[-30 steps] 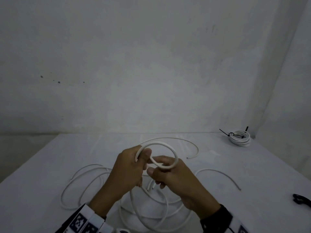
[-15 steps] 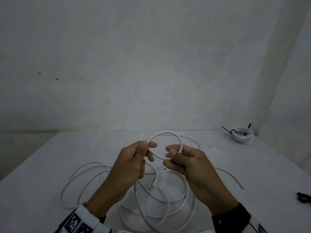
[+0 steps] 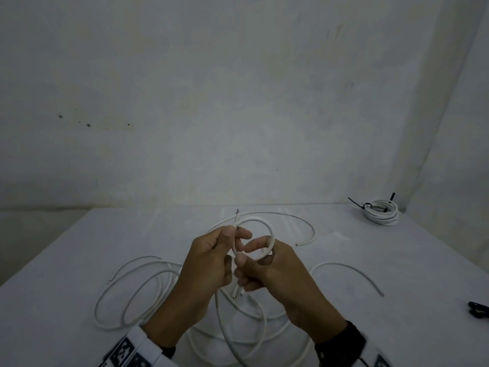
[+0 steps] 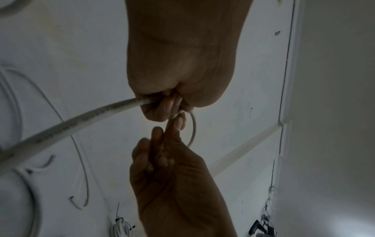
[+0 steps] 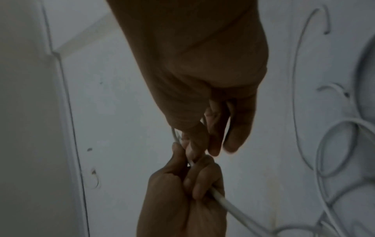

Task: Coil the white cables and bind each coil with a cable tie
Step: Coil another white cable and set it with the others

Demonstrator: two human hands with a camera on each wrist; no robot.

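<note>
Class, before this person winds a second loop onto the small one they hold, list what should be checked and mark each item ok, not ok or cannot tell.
1. Left hand grips the white cable: ok.
2. Right hand holds the small loop at its lower side: ok.
3. Cable end pokes past the left fingers, free: ok.
4. Slack on the table runs free of knots: cannot tell, several loose cables overlap.
5. Cable tie within reach: cannot tell; a black item at the right edge is unclear.
6. Finished coil lies apart, far right corner: ok.
</note>
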